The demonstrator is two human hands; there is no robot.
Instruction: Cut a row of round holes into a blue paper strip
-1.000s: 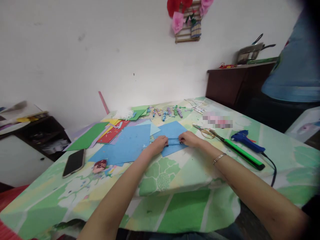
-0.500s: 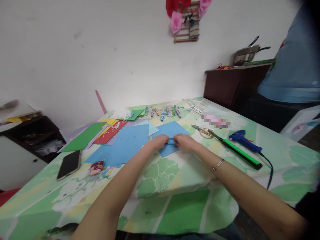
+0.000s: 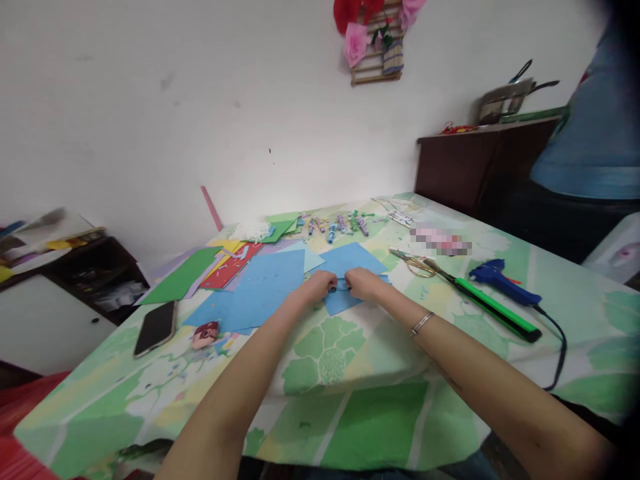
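Note:
Between my two hands runs a narrow piece of blue paper (image 3: 342, 285), folded or rolled; which of the two I cannot tell. My left hand (image 3: 321, 287) is closed on its left end, fingers curled in. On the right end my right hand (image 3: 362, 283) is closed too, a thin bracelet on that wrist. Just under the hands lies a blue sheet (image 3: 353, 257) with its corner pointing away from me. A larger blue sheet (image 3: 270, 283) is to the left, overlapped with a pale blue one (image 3: 313, 259). The fingertips are mostly hidden.
On the right lie scissors (image 3: 420, 267), a green-handled cutter-like tool (image 3: 495, 310) and a blue glue gun (image 3: 505, 281) with its cord. Small paper rolls (image 3: 331, 232) sit at the back. A phone (image 3: 156, 328), a reddish-pink object (image 3: 205, 335) and a green sheet (image 3: 183, 275) are at left.
The view has turned slightly left, so the table's things appear further right. Both hands keep hold of the blue paper in about the same place over the sheet.

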